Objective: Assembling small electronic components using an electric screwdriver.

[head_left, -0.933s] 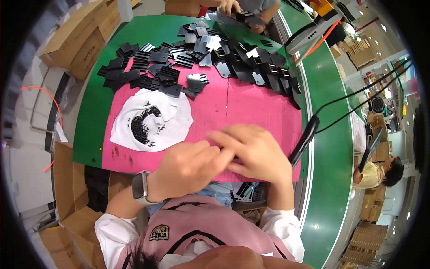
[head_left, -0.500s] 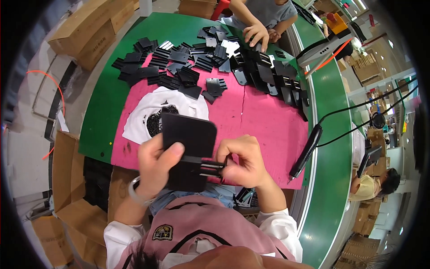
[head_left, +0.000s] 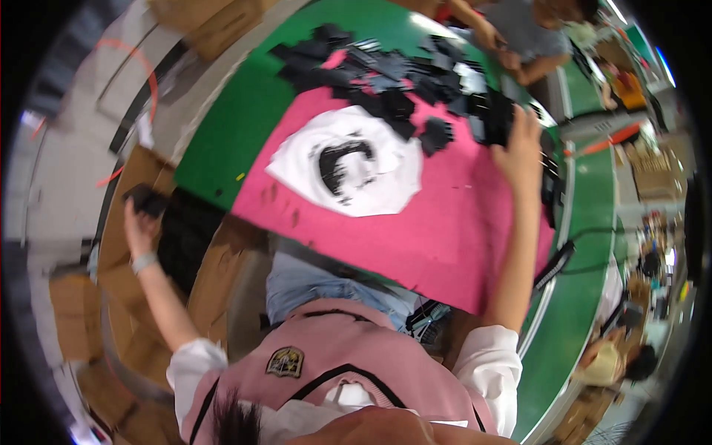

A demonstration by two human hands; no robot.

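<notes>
My left hand is out at the far left, above an open cardboard box. Its fingers are closed on a black plastic plate, blurred by motion. Black parts lie inside the box. On the right, my right hand reaches to the near edge of a row of black plates, fingers stretched out. Whether its fingertips touch a plate I cannot tell. On the pink mat rests a white cloth with small black pieces in a curved heap.
Several black plates are piled on the far side of the green table. A co-worker's hands are beyond them. A black pen-shaped electric screwdriver with a cable lies at the right edge. More cardboard boxes stand left.
My left hand has carried the black plate from above the mat leftward to the box. My right hand has let go and moved to the plates at the right. The view has shifted.
</notes>
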